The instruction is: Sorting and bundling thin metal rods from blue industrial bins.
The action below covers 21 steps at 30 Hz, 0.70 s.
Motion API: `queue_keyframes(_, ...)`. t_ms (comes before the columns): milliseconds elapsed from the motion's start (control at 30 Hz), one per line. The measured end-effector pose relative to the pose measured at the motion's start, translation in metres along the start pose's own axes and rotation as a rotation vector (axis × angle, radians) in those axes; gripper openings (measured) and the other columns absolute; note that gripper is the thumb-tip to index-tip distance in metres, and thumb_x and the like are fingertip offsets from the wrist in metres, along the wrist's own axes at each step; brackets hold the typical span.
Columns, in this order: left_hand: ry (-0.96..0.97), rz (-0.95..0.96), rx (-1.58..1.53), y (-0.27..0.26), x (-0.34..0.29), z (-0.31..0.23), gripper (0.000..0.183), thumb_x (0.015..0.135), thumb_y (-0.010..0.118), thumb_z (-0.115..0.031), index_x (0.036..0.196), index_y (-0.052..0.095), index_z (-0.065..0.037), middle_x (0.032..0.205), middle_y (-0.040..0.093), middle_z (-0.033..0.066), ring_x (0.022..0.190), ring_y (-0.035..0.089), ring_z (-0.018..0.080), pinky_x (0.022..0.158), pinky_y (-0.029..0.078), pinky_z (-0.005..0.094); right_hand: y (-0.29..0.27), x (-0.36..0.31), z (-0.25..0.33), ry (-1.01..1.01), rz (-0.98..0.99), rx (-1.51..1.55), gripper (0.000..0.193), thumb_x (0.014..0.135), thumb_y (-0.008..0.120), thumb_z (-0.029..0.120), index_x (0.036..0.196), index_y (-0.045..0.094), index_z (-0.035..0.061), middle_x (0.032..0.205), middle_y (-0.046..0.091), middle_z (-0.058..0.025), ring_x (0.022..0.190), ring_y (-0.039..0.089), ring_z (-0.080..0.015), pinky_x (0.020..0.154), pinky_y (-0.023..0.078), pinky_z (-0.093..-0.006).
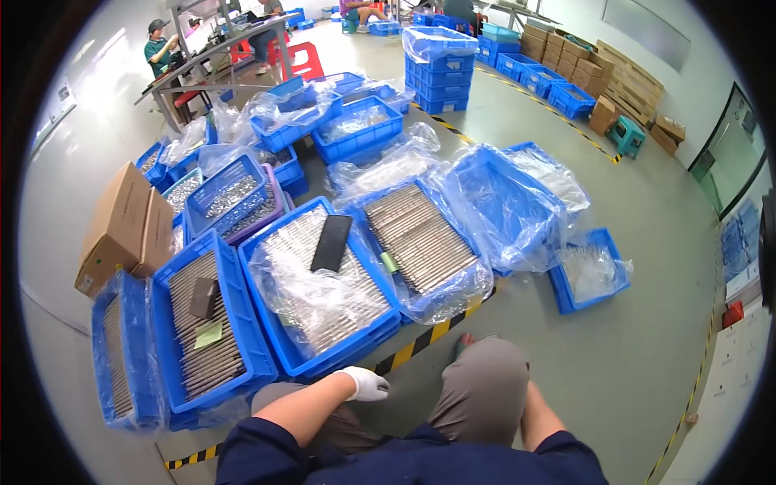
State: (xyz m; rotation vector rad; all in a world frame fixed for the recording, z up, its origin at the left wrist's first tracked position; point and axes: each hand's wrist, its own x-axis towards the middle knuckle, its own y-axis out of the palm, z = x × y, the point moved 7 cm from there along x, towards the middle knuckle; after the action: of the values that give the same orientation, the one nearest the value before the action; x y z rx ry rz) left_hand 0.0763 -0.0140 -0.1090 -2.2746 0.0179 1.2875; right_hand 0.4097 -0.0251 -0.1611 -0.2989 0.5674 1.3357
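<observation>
My left hand (369, 384), in a white glove, hangs over my left knee with its fingers loosely curled together, and nothing shows in them. Closest to it is a blue crate (303, 368) of shiny metal rods (347, 303), partly covered by clear plastic film (295, 283). A flat black slab-shaped thing (331, 242) lies on those rods. My right forearm (540, 416) goes down beside my right leg, which hides the hand. Left of the middle crate, another blue crate (263, 356) holds darker rods (194, 323), with a brown block (204, 297) and a yellow-green slip (208, 335) on top.
A film-lined crate of rods (420, 234) stands to the right, beside a crate draped in plastic (509, 202). A smaller blue crate (594, 299) sits on the floor. Cardboard boxes (117, 226) are at left. Stacked crates (440, 77) and a person (160, 50) are farther off.
</observation>
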Motion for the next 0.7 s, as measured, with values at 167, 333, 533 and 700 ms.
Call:
queue_keyframes(167, -0.022, -0.007, 0.063, -0.005, 0.017, 0.001, 0.046, 0.079, 0.039, -0.042, 0.116, 0.045, -0.015, 0.105, 0.054, 0.0135, 0.096, 0.051, 0.0294, 0.084, 0.038, 0.034, -0.009, -0.004, -0.002, 0.024, -0.041, 0.11, 0.02, 0.085, 0.043, 0.013, 0.1, 0.049, 0.0007, 0.092, 0.057, -0.0086, 0.082, 0.054, -0.0159, 0.073, 0.044, -0.0272)
queue_keyframes(333, -0.03, 0.014, 0.053, -0.012, 0.027, -0.002, 0.046, 0.079, 0.04, -0.041, 0.117, 0.045, -0.015, 0.106, 0.054, 0.0125, 0.097, 0.051, 0.0289, 0.084, 0.039, 0.0336, -0.013, -0.007, -0.003, 0.06, -0.071, 0.193, 0.02, 0.084, 0.044, 0.012, 0.1, 0.048, 0.0004, 0.092, 0.057, -0.0087, 0.081, 0.055, -0.0159, 0.072, 0.045, -0.0273)
queue_keyframes(533, 0.019, -0.083, 0.009, -0.036, 0.025, -0.009, 0.045, 0.078, 0.04, -0.041, 0.115, 0.047, -0.016, 0.104, 0.055, 0.0128, 0.095, 0.052, 0.0286, 0.082, 0.04, 0.0352, -0.008, -0.007, -0.004, 0.057, -0.078, 0.235, 0.02, 0.084, 0.044, 0.011, 0.101, 0.048, 0.0001, 0.091, 0.057, -0.0088, 0.08, 0.055, -0.0159, 0.071, 0.045, -0.0275)
queue_keyframes(700, 0.102, -0.144, 0.039, -0.051, 0.032, -0.026, 0.043, 0.077, 0.04, -0.038, 0.113, 0.048, -0.015, 0.105, 0.054, 0.0125, 0.095, 0.052, 0.0285, 0.082, 0.04, 0.0355, -0.017, -0.022, -0.004, 0.025, -0.023, 0.25, 0.021, 0.084, 0.045, 0.01, 0.101, 0.047, -0.0002, 0.091, 0.057, -0.009, 0.079, 0.055, -0.0159, 0.07, 0.046, -0.0276)
